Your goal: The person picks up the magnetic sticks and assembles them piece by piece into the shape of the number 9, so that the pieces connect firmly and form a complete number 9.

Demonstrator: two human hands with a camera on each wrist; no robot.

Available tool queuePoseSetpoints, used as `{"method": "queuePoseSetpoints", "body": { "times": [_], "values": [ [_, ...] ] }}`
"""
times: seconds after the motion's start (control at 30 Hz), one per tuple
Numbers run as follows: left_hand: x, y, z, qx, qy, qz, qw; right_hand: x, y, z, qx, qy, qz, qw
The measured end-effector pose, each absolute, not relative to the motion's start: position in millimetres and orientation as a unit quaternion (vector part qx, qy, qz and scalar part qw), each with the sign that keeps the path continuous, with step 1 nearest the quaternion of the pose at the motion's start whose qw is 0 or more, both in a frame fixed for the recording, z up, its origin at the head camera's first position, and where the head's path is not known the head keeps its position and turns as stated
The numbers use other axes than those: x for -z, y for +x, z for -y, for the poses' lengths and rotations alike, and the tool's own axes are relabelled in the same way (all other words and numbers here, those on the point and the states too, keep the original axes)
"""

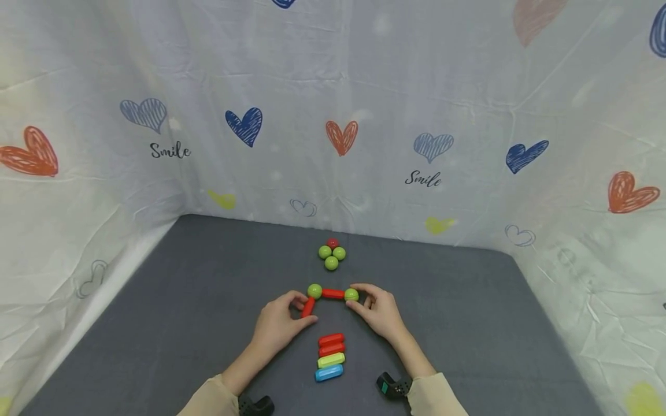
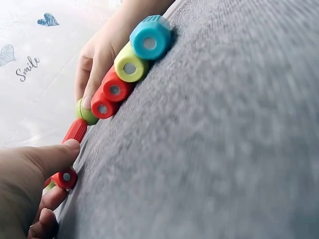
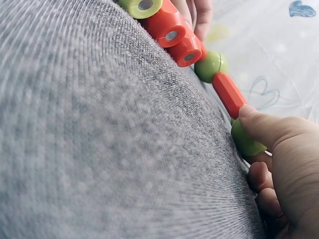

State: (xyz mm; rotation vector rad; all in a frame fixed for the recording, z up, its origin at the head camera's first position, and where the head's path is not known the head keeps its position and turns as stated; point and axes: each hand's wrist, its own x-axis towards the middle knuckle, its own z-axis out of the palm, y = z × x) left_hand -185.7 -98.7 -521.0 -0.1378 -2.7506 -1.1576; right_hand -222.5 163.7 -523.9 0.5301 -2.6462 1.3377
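Four smooth, faceted rods [image 1: 330, 360], grey discs [image 2: 149, 44] set in their ends, lie nearest you on woven grey cloth [image 1: 208, 289]. Beyond, a glossy, bent red-and-green chain [image 1: 333, 294] spans between your hands: your left hand [image 1: 278, 323] pinches its left red rod [image 1: 308, 308], your right hand [image 1: 382, 314] its right-end green ball [image 1: 351, 294]. Farther back, four balls [image 1: 331, 263] cluster before a creased, heart-printed sheet [image 1: 380, 185].

The joined balls [image 1: 314, 291] are lime green, the attached sticks [image 1: 333, 294] red. Among the loose balls [image 1: 339, 253], three are green and one red. The loose sticks [image 1: 331, 349] run red, red, yellow-green, blue, with silver-grey end discs [image 2: 115, 90]. The surface [image 1: 208, 323] is plain dark grey. Whitish cloth [image 1: 291, 52] carries scribbled orange-red and blue hearts [image 1: 244, 127], yellow patches [image 1: 436, 225] and black lettering [image 1: 423, 179].
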Motion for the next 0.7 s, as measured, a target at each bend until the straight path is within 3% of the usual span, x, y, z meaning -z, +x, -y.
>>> {"method": "queuePoseSetpoints", "body": {
  "times": [0.43,0.7],
  "values": [
    [516,-185,95,0.396,-0.063,0.914,0.058,523,-225,-164,-0.439,0.172,0.879,0.069],
    [511,-200,118,0.454,-0.064,0.888,0.047,525,-224,-165,-0.441,0.168,0.879,0.062]
  ]
}}
